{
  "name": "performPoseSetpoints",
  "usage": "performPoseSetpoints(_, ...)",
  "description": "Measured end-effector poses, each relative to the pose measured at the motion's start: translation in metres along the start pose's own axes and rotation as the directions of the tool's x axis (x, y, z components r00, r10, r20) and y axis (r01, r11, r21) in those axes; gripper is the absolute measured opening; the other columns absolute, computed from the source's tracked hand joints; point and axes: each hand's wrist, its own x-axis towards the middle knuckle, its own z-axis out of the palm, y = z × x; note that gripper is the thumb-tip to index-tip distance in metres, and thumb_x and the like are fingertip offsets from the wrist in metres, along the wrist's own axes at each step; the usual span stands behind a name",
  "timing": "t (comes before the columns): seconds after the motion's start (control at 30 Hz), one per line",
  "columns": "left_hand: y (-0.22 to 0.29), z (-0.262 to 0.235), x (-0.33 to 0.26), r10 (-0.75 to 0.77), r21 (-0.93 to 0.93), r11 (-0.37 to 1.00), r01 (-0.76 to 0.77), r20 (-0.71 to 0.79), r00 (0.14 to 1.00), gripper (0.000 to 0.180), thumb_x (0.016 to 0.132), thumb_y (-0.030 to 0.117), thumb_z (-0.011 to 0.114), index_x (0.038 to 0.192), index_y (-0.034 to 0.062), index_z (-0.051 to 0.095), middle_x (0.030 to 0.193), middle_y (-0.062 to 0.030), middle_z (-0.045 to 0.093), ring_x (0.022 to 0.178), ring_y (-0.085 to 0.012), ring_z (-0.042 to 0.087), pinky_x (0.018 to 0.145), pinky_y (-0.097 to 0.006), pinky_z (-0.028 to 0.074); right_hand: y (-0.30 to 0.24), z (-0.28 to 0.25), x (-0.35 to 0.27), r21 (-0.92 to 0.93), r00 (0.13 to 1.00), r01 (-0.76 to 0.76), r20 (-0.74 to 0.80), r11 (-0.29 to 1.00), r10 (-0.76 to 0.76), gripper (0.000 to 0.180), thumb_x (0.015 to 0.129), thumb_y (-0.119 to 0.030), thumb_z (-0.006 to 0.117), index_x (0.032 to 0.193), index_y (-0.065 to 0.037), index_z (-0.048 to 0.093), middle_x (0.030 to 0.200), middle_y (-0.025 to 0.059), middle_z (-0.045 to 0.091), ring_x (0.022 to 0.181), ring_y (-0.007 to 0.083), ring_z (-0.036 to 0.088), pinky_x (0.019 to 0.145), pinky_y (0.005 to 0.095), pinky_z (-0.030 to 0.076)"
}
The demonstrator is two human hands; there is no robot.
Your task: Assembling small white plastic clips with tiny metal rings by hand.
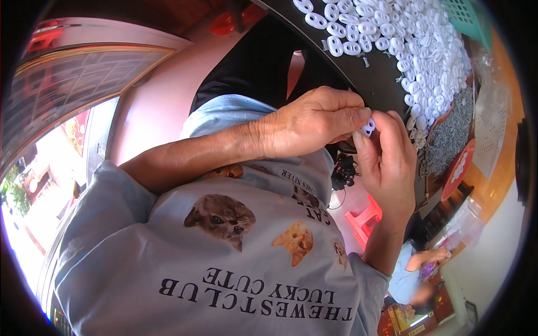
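Note:
A small white plastic piece with two round holes [368,127] is pinched between my two hands, just off the edge of the dark tabletop [376,84]. My left hand [328,119] reaches in from the left, its thumb and fingertips closed at the piece's upper side. From the lower right, my right hand [388,154] grips the same piece between thumb and index finger. Fingertips cover part of it, so anything small inserted in it cannot be made out. Beyond my hands lies a large heap of similar white two-holed pieces [414,47].
Beside the white heap is a grey mound of tiny spring-like bits [453,131], with a red round dish [459,169] near it. A green basket [469,22] stands at the far right. Below are a red stool [367,221] and another person [408,271].

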Motion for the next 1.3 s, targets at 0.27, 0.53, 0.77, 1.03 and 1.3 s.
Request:
performPoseSetpoints(0.27,0.009,0.004,-0.005,-0.041,-0.040,0.998,0.042,0.025,0.999,0.031,0.102,0.027,0.047,0.082,0.0039,0.053,0.066,0.0021,0.042,0.059,-0.0050,0.037,0.052,-0.022,0.031,0.006,0.009,-0.004,-0.144,0.996,0.060,-0.050,0.988,-0.068,0.026,0.095,-0.027,0.054,0.097,-0.001,0.049,0.078,0.0126,0.050,0.058,0.0323,0.052,0.049,0.0403,0.042)
performPoseSetpoints(0.53,0.010,0.016,-0.012,-0.043,-0.082,0.996,0.041,-0.023,0.999,0.024,0.100,0.019,0.045,0.090,0.0003,0.057,0.068,0.0015,0.044,0.059,-0.0043,0.038,0.051,-0.021,0.030,0.010,0.026,-0.006,-0.117,0.960,0.146,-0.222,0.982,-0.169,0.029,0.096,-0.029,0.050,0.085,-0.002,0.047,0.072,0.0145,0.049,0.056,0.0332,0.052,0.048,0.0410,0.041)
performPoseSetpoints(0.77,0.013,0.020,-0.012,0.069,-0.049,0.996,-0.071,-0.028,0.997,0.025,0.099,0.019,0.045,0.084,0.0014,0.055,0.067,0.0013,0.044,0.057,-0.0045,0.038,0.050,-0.021,0.029,0.013,0.034,-0.006,-0.190,0.908,0.177,-0.347,0.966,-0.235,0.028,0.096,-0.027,0.045,0.089,0.000,0.048,0.075,0.0141,0.050,0.058,0.0318,0.051,0.049,0.0405,0.041)
performPoseSetpoints(1.03,0.014,0.020,-0.011,-0.127,-0.304,0.947,0.103,-0.060,0.990,0.026,0.098,0.017,0.046,0.077,0.0047,0.052,0.063,0.0021,0.040,0.055,-0.0046,0.035,0.049,-0.022,0.025,0.009,0.020,-0.010,0.123,0.982,0.081,-0.179,0.989,-0.059,0.024,0.094,-0.023,0.048,0.094,0.001,0.048,0.080,0.0164,0.050,0.060,0.0331,0.051,0.051,0.0402,0.041)
performPoseSetpoints(1.3,-0.003,0.023,-0.014,0.246,0.187,0.954,-0.235,-0.035,0.969,0.020,0.095,0.010,0.044,0.084,-0.0030,0.053,0.077,-0.0023,0.044,0.064,-0.0082,0.041,0.053,-0.024,0.033,0.008,0.029,-0.017,0.060,0.974,0.100,-0.212,0.993,-0.085,0.024,0.095,-0.023,0.049,0.089,0.000,0.047,0.078,0.0152,0.051,0.057,0.0312,0.051,0.050,0.0396,0.040)
